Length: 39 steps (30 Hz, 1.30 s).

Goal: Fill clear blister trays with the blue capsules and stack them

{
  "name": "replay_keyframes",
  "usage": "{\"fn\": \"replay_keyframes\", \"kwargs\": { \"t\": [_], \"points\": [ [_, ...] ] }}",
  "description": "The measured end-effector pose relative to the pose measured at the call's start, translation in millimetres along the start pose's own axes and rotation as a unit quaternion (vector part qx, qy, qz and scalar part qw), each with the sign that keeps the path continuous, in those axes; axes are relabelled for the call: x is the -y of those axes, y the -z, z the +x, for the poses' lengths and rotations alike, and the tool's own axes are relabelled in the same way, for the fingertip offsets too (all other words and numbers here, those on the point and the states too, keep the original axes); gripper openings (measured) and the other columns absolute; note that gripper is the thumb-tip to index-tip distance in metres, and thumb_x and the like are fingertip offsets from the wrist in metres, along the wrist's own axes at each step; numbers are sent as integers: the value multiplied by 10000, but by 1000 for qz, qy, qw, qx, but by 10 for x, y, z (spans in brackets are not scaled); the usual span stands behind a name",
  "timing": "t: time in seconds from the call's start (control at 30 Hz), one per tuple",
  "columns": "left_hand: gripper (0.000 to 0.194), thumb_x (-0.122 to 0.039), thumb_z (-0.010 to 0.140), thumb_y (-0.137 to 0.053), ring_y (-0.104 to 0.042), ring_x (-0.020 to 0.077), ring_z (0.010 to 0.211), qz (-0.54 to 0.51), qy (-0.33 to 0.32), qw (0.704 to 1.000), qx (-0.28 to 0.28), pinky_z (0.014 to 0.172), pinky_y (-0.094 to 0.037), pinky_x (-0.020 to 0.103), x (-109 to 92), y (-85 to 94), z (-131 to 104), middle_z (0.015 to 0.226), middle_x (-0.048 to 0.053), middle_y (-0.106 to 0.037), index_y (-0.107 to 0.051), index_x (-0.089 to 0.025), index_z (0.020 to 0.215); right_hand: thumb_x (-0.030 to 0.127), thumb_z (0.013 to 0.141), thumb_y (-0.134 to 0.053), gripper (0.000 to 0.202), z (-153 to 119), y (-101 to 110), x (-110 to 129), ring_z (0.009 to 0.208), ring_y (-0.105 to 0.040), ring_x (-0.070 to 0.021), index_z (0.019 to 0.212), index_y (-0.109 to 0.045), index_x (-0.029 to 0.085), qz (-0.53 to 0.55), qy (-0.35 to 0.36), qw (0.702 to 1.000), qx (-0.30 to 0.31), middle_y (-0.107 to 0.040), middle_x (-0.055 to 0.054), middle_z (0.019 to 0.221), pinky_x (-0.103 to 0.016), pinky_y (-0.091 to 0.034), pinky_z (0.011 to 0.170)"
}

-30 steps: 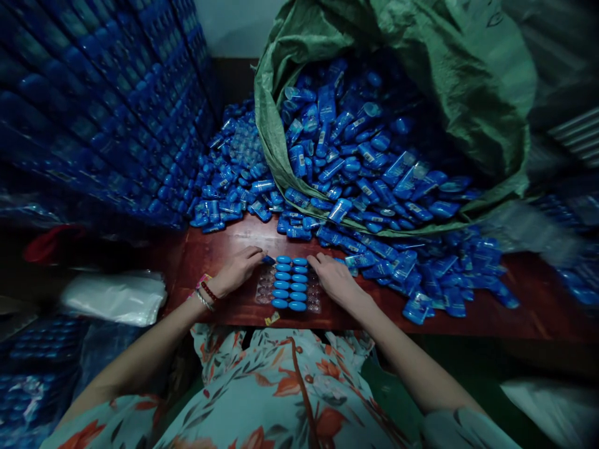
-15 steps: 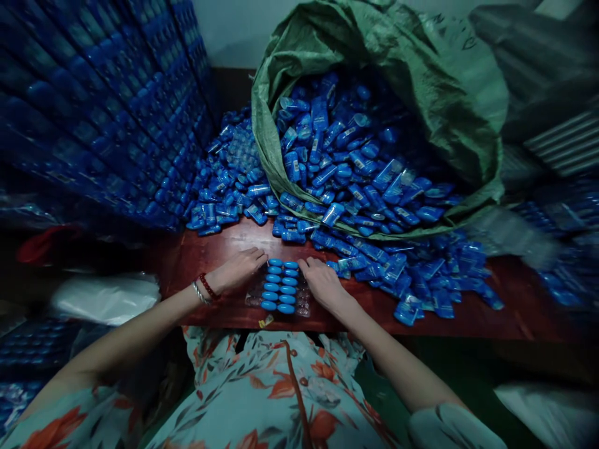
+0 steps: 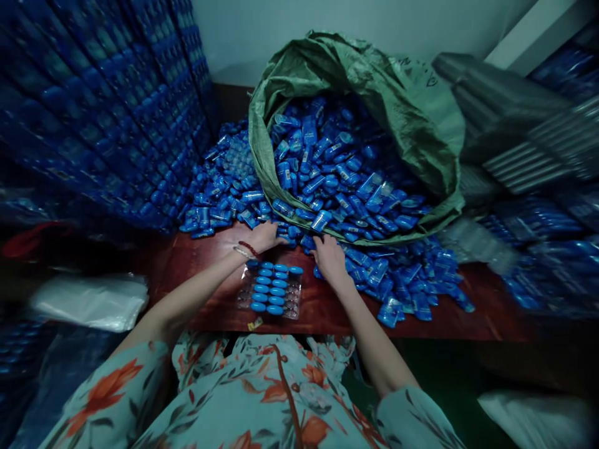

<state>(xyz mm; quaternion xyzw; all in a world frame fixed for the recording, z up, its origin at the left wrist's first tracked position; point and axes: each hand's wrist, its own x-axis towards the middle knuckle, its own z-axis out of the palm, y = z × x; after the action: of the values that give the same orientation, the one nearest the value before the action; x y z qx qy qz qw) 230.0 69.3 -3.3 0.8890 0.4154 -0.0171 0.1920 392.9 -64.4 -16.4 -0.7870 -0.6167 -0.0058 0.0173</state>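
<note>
My left hand (image 3: 264, 237), with red and pale bracelets at the wrist, is at the near edge of a pile of small blue bottles (image 3: 290, 232). Its fingers are bent over a bottle there. To the right, my right hand (image 3: 329, 260) reaches into the same edge, thumb and fingers apart beside a bottle. Closer to my body lies a clear plastic blister tray (image 3: 292, 302). Glossy blue bottles (image 3: 269, 291) lie in its two middle columns, with one more on each outer side of the top row. Several outer hollows hold nothing.
A large green woven sack (image 3: 262, 153) lies open behind, spilling blue bottles onto the red-brown table (image 3: 201, 274). Filled packs (image 3: 107, 112) are stacked high at the left. Grey trays (image 3: 505, 112) stand at the right, and clear plastic bags (image 3: 91, 302) lie at the lower left.
Both hands have moved from the sides of the tray forward to the pile. Two bottles now lie in the outer places of the top row. The view has shifted slightly.
</note>
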Motion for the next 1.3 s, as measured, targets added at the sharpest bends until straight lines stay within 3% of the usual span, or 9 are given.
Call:
{"fn": "replay_keyframes", "kwargs": {
  "t": [0.13, 0.27, 0.4, 0.53, 0.7, 0.83, 0.97, 1.1, 1.3],
  "points": [
    [402, -369, 679, -725, -643, 247, 850, 1, -2, 1000, 0, 714, -489, 285, -63, -108, 97, 937, 148, -656, -587, -87, 930, 185, 851, -497, 302, 3, -66, 87, 984, -478, -255, 1148, -530, 141, -2, 29, 1000, 7, -550, -133, 1054, -347, -401, 777],
    [284, -292, 754, -644, -615, 156, 813, -17, -49, 999, 0, 712, -448, 210, 95, -96, 9, 904, 64, -638, -567, -81, 928, 250, 888, -432, 249, -201, -126, 9, 949, -497, -231, 1097, -535, 163, 175, 37, 983, -39, -579, -104, 1020, -355, -409, 818],
    [199, -220, 773, -605, -582, 151, 750, -41, -64, 997, -19, 702, -451, 238, 353, -31, -101, 836, 44, -620, -554, -93, 918, 404, 896, -400, 253, -471, -176, -84, 806, -550, -197, 966, -520, 193, 426, -43, 902, -63, -597, -52, 874, -337, -462, 738],
    [170, -242, 817, -537, -566, 185, 874, -89, -62, 989, -97, 789, -461, 304, 672, 81, -448, 972, 79, -593, -555, -140, 952, 425, 869, -451, 283, -786, -106, -157, 779, -598, -172, 1064, -452, 219, 539, -53, 840, 33, -603, -21, 905, -293, -491, 654],
    [341, -449, 794, -564, -591, 202, 883, -233, 9, 950, -207, 765, -491, 330, 942, 117, -1326, 970, 65, -610, -572, -179, 1002, 377, 847, -530, 252, -992, 74, -151, 788, -613, -178, 1040, -491, 220, 406, 17, 908, 105, -638, -18, 885, -299, -476, 716],
    [411, -482, 720, -647, -623, 186, 809, -296, 106, 921, -231, 732, -516, 325, 850, -75, -1798, 914, 41, -635, -549, -183, 984, 343, 886, -476, 211, -904, 45, 7, 894, -598, -209, 1041, -524, 210, 298, 60, 952, 29, -623, -65, 978, -319, -469, 771],
    [295, -438, 791, -586, -618, 169, 796, -294, 100, 915, -255, 755, -520, 327, 616, -337, -1782, 867, 34, -643, -563, -180, 932, 260, 926, -385, 257, -818, -80, 176, 943, -573, -212, 1139, -507, 185, 215, 117, 969, -21, -605, -88, 1003, -319, -462, 800],
    [158, -267, 887, -474, -599, 154, 882, -239, -11, 930, -280, 796, -508, 313, 524, -528, -1626, 949, 63, -633, -568, -174, 974, 149, 906, -357, 335, -847, -157, 237, 883, -558, -207, 1197, -519, 180, 90, 151, 984, -4, -595, -89, 961, -296, -444, 739],
    [254, -128, 922, -348, -538, 167, 966, -66, -169, 964, -195, 825, -494, 318, 560, -485, -1597, 1047, 99, -591, -544, -154, 1083, 71, 863, -356, 408, -795, 8, 296, 831, -543, -197, 1221, -518, 182, 7, 178, 982, 63, -595, -87, 942, -306, -393, 747]
  ]
}}
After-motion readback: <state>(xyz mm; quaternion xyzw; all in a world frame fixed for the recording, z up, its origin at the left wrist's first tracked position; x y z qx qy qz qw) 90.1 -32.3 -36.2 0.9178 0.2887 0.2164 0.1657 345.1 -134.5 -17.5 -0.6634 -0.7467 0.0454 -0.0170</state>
